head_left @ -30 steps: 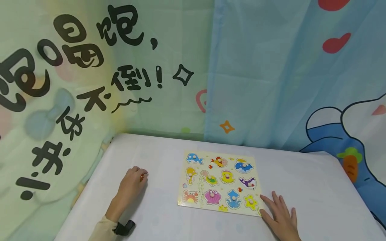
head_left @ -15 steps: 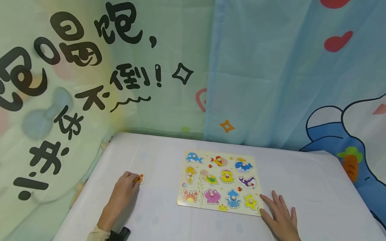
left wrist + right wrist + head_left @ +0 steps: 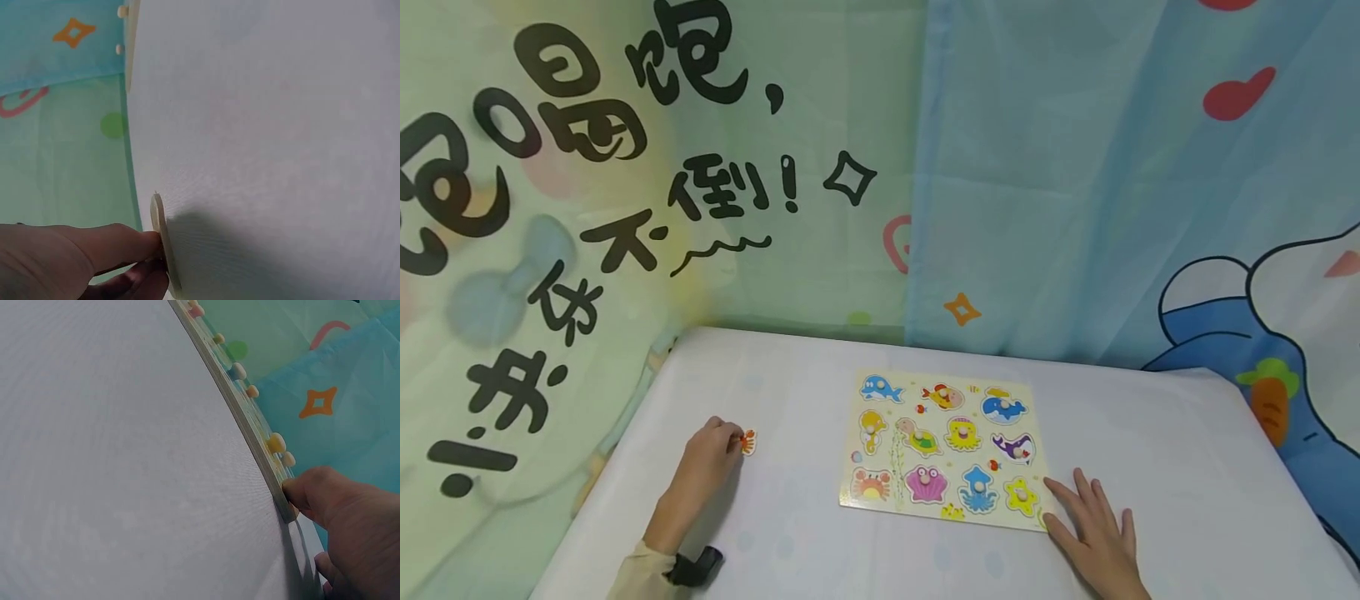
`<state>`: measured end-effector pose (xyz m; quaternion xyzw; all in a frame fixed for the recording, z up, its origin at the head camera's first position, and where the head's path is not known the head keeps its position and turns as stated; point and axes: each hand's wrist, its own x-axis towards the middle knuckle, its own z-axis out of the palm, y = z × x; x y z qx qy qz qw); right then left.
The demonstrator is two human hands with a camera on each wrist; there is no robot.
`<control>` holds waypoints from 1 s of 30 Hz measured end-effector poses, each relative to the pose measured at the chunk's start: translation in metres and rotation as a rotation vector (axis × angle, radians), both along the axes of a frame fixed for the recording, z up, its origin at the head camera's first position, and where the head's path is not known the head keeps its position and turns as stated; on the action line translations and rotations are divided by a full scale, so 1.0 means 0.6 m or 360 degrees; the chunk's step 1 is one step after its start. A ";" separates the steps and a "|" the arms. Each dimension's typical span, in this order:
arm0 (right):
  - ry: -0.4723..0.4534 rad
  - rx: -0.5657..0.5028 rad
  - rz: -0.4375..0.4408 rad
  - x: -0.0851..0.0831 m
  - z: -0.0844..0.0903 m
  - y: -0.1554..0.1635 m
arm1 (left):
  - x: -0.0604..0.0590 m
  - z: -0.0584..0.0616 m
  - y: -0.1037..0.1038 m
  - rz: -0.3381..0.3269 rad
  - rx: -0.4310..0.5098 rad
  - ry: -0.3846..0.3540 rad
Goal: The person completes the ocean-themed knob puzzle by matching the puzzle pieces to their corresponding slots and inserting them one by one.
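Observation:
My left hand [image 3: 707,454] pinches a small orange-red puzzle piece with a white border [image 3: 748,442] left of the board. Its picture is partly hidden by the fingers. In the left wrist view the wooden piece [image 3: 165,244] stands on edge between thumb and fingertips, close to the white cloth. A cream knob puzzle board [image 3: 887,417] with sea animals lies flat on the table. My right hand [image 3: 1097,533] rests at its right corner with fingers spread. In the right wrist view the thumb [image 3: 312,490] touches the end of the board [image 3: 250,437].
White cloth covers the table [image 3: 805,550]. On the board's lower left, the crab picture [image 3: 872,484] shows no clear knob, while other pieces have knobs. Behind stand a green printed curtain [image 3: 820,275] and a blue one [image 3: 1037,208]. A black wrist strap [image 3: 696,568] circles the left wrist.
My left hand has shifted left with the puzzle piece, then slightly away from me, and more of the piece's orange face shows. The right hand stays at the board's corner.

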<state>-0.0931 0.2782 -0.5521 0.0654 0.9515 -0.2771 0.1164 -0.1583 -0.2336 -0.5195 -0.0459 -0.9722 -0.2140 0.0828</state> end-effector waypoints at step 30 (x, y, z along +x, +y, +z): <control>-0.0027 0.0023 -0.0017 -0.002 0.005 -0.002 | -0.001 -0.029 0.224 -0.0898 0.0234 -0.0247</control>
